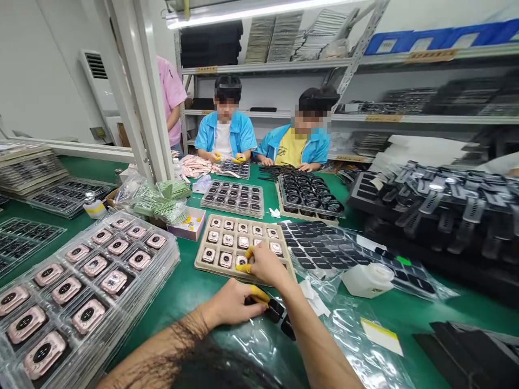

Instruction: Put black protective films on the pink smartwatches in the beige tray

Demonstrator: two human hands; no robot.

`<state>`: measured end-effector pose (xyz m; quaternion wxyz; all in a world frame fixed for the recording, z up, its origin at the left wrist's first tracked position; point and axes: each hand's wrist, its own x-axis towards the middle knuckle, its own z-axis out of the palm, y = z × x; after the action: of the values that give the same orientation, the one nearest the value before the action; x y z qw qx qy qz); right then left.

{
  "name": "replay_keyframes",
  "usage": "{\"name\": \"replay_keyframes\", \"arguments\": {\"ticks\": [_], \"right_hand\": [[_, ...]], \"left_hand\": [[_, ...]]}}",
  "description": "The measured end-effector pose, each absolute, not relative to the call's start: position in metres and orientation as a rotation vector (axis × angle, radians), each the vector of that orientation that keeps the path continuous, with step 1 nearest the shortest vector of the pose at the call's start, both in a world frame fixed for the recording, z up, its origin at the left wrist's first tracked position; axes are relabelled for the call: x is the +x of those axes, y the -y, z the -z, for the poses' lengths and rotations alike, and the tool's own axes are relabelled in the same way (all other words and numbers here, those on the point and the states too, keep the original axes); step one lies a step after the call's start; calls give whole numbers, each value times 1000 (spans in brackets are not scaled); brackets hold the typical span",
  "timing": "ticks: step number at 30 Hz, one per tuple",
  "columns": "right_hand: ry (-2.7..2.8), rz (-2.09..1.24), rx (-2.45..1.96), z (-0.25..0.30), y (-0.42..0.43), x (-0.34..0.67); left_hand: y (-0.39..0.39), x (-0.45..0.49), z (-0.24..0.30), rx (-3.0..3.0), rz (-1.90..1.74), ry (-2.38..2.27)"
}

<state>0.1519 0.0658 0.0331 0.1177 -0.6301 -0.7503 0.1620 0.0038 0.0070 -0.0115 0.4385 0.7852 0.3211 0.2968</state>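
My right hand (265,265) reaches over a beige tray (203,266). Its thumb and finger, in yellow finger covers, close round a pink watch case (241,260) in the front row. More watch cases sit in the tray's pockets, some hidden under my hand and wrist. Nearer to me, my left hand (237,302) also wears yellow covers. Its fingers pinch the edge of a strip of black rounded-square pieces (275,310), which my right forearm partly hides. Clear plastic film (243,340) lies under that hand.
Stacked clear trays (154,281) of pink watch cases stand at left. A white bottle (368,280) and sheets of black pieces (324,246) lie at right, below piled watch straps (441,200). Two people in blue jackets (243,132) work across the green table (186,292); a metal post (141,92) rises at left.
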Motion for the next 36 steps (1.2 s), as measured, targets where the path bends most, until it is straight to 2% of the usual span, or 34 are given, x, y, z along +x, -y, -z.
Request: {"name": "replay_keyframes", "arguments": {"ticks": [7, 11, 13, 16, 20, 24, 31, 36], "right_hand": [[2003, -746, -1639, -43, -66, 157], [1661, -1117, -1268, -73, -47, 169], [1441, -1199, -1128, -79, -30, 176], [1223, -1231, -1169, -63, -3, 179], [1032, -1333, -1198, -14, 20, 175], [1081, -1235, -1226, 13, 26, 172], [1493, -788, -1291, 10, 31, 180], [1463, -806, -1288, 11, 34, 172]], "left_hand": [[-5, 4, 2, 1855, -712, -876], [-6, 3, 3, 1648, -696, -901], [-7, 2, 1, 1587, -699, -926], [-6, 2, -3, 1579, -699, -955], [-3, 3, -3, 1596, -684, -992], [-3, 4, 3, 1590, -685, -1036], [-2, 4, 1, 1584, -741, -1023], [0, 2, 0, 1635, -775, -1045]]}}
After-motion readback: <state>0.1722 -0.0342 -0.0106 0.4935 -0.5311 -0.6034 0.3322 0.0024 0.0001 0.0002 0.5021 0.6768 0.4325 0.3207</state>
